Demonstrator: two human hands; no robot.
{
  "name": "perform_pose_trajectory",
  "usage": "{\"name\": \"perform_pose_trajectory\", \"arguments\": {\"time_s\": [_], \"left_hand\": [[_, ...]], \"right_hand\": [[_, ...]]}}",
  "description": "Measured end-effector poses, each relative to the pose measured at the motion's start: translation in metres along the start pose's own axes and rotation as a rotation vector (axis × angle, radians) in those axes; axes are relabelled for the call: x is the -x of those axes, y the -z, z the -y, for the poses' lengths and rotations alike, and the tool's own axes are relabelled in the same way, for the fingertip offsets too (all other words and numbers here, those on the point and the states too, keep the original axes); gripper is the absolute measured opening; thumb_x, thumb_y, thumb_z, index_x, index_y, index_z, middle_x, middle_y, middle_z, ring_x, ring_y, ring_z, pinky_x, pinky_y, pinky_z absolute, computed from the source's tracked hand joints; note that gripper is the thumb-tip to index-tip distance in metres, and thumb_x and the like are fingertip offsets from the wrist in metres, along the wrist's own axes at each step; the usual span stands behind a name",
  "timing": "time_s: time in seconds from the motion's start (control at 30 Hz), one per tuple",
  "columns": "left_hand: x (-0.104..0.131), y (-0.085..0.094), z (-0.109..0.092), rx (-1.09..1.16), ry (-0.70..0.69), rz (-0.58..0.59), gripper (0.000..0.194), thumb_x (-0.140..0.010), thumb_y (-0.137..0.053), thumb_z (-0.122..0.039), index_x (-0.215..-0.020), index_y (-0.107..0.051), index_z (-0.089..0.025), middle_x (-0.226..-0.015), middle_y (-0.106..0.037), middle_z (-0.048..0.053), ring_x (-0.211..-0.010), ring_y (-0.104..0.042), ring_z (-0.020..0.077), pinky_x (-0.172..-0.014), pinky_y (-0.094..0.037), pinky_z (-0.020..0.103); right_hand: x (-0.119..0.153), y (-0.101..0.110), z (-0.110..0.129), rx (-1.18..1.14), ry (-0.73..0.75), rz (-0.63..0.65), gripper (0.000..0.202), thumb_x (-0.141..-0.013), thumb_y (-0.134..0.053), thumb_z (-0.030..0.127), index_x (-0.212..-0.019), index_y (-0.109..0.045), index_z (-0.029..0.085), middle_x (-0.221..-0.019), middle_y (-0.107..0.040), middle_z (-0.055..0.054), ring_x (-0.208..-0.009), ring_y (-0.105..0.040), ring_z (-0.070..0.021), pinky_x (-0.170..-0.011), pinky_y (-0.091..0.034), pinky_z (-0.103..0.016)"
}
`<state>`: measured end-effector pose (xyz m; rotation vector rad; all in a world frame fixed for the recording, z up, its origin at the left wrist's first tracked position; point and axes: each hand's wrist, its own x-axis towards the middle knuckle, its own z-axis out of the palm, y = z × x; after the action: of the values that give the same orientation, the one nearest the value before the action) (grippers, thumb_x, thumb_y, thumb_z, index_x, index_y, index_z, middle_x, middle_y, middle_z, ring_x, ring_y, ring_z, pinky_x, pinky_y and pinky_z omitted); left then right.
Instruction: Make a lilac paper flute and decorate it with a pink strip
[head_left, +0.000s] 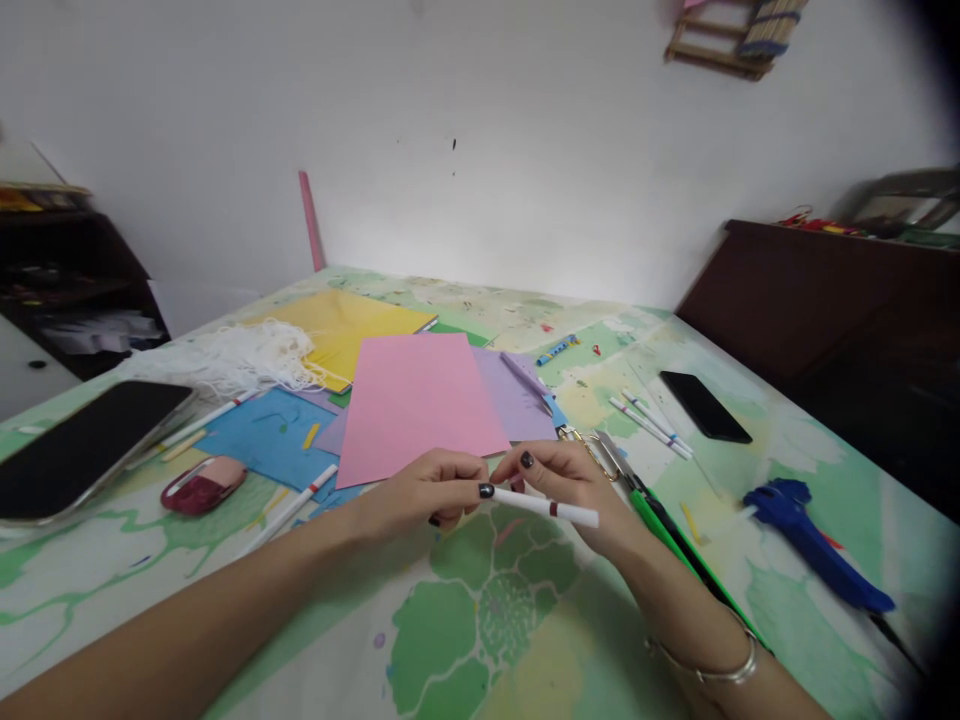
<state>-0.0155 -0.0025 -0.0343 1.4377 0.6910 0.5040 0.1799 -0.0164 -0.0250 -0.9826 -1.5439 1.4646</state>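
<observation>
A white stick with a dark red band [574, 513] lies across the gap between my hands, low in the middle of the view. My left hand [435, 488] is closed on its left end, the thumb pressed on it. My right hand [566, 480] is beside it with bent fingers reaching over toward the left fingertips; whether they grip anything is hidden. Just beyond the hands lies a pink sheet [420, 400], over a lilac sheet [510, 395] and a blue sheet [262, 435].
Green-handled scissors [667, 525], a blue glue gun [814, 545] and a black phone [705, 407] lie to the right. Leftward are a large phone [90, 445], a red-pink object [204, 485], white yarn [240, 355] and a yellow sheet [367, 322].
</observation>
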Motion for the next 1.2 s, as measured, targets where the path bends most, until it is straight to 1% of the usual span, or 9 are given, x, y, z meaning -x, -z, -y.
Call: {"name": "perform_pose_trajectory", "arguments": {"time_s": [0.07, 0.2, 0.3, 0.47, 0.6, 0.7, 0.9, 1.03, 1.2], "left_hand": [[0.001, 0.001, -0.003, -0.148, -0.003, 0.006, 0.029, -0.082, -0.052, -0.038, -0.065, -0.047, -0.016, -0.055, -0.039, -0.005, -0.051, -0.033, 0.0071, -0.050, -0.023, 0.023], [0.002, 0.002, -0.005, -0.373, -0.031, -0.003, 0.030, -0.083, -0.050, -0.040, -0.066, -0.051, -0.015, -0.058, -0.035, -0.005, -0.053, -0.030, 0.0075, -0.050, -0.021, 0.022], [0.002, 0.003, -0.004, -0.475, -0.066, -0.028, 0.029, -0.083, -0.051, -0.038, -0.067, -0.051, -0.015, -0.058, -0.034, -0.005, -0.054, -0.030, 0.0073, -0.050, -0.021, 0.021], [0.002, 0.004, -0.004, -0.562, -0.099, -0.075, 0.028, -0.083, -0.049, -0.036, -0.065, -0.049, -0.014, -0.056, -0.035, -0.006, -0.052, -0.030, 0.0067, -0.049, -0.022, 0.021], [0.002, 0.005, -0.006, -0.739, -0.148, -0.178, 0.027, -0.082, -0.047, -0.034, -0.064, -0.050, -0.014, -0.058, -0.040, -0.005, -0.054, -0.034, 0.0076, -0.052, -0.025, 0.022], [0.001, 0.006, -0.006, -0.845, -0.164, -0.290, 0.024, -0.081, -0.047, -0.030, -0.064, -0.050, -0.014, -0.059, -0.041, -0.004, -0.056, -0.037, 0.0086, -0.054, -0.026, 0.022], [0.000, 0.006, -0.004, -0.846, -0.181, -0.461, 0.025, -0.084, -0.045, -0.030, -0.067, -0.054, -0.015, -0.061, -0.048, -0.003, -0.059, -0.042, 0.0102, -0.057, -0.029, 0.023], [0.000, 0.006, -0.004, -0.876, -0.203, -0.551, 0.025, -0.084, -0.045, -0.030, -0.067, -0.055, -0.015, -0.062, -0.050, -0.002, -0.060, -0.044, 0.0111, -0.058, -0.029, 0.024], [0.001, 0.007, -0.005, -0.840, -0.256, -0.654, 0.025, -0.086, -0.046, -0.033, -0.071, -0.056, -0.015, -0.062, -0.049, -0.002, -0.059, -0.042, 0.0108, -0.056, -0.029, 0.024]], "right_hand": [[0.000, 0.003, 0.001, 0.067, 0.027, -0.007, 0.026, -0.078, -0.060, 0.040, -0.076, -0.072, 0.017, -0.063, -0.059, -0.001, -0.058, -0.052, -0.0123, -0.052, -0.042, -0.024], [-0.002, 0.008, -0.002, 0.154, 0.029, -0.014, 0.015, -0.075, -0.065, 0.029, -0.079, -0.071, 0.017, -0.068, -0.062, -0.001, -0.056, -0.051, -0.0097, -0.050, -0.042, -0.022], [-0.002, 0.010, -0.002, 0.095, 0.028, 0.038, 0.012, -0.073, -0.067, 0.026, -0.080, -0.070, 0.016, -0.069, -0.063, -0.001, -0.052, -0.051, -0.0082, -0.046, -0.042, -0.021], [-0.002, 0.012, 0.001, -0.038, 0.056, 0.079, 0.008, -0.072, -0.069, 0.021, -0.078, -0.070, 0.016, -0.069, -0.063, -0.001, -0.059, -0.057, -0.0098, -0.056, -0.048, -0.024], [-0.001, 0.012, 0.003, -0.030, 0.087, 0.021, 0.006, -0.070, -0.070, 0.019, -0.076, -0.069, 0.017, -0.070, -0.064, -0.001, -0.062, -0.058, -0.0107, -0.060, -0.048, -0.025], [0.000, 0.009, 0.003, 0.096, 0.137, -0.052, 0.007, -0.069, -0.070, 0.018, -0.076, -0.070, 0.018, -0.071, -0.067, -0.002, -0.066, -0.060, -0.0125, -0.063, -0.048, -0.027], [0.002, -0.001, 0.000, 0.330, 0.293, -0.136, 0.011, -0.073, -0.064, 0.013, -0.080, -0.070, 0.019, -0.077, -0.071, -0.003, -0.074, -0.064, -0.0148, -0.072, -0.050, -0.030], [0.003, -0.008, -0.005, 0.426, 0.378, -0.121, 0.015, -0.074, -0.063, 0.011, -0.084, -0.069, 0.020, -0.079, -0.071, -0.002, -0.072, -0.064, -0.0132, -0.070, -0.052, -0.028], [0.003, -0.013, -0.011, 0.356, 0.329, -0.145, 0.016, -0.076, -0.063, 0.017, -0.091, -0.068, 0.020, -0.087, -0.072, -0.004, -0.079, -0.066, -0.0152, -0.075, -0.053, -0.030]]}}
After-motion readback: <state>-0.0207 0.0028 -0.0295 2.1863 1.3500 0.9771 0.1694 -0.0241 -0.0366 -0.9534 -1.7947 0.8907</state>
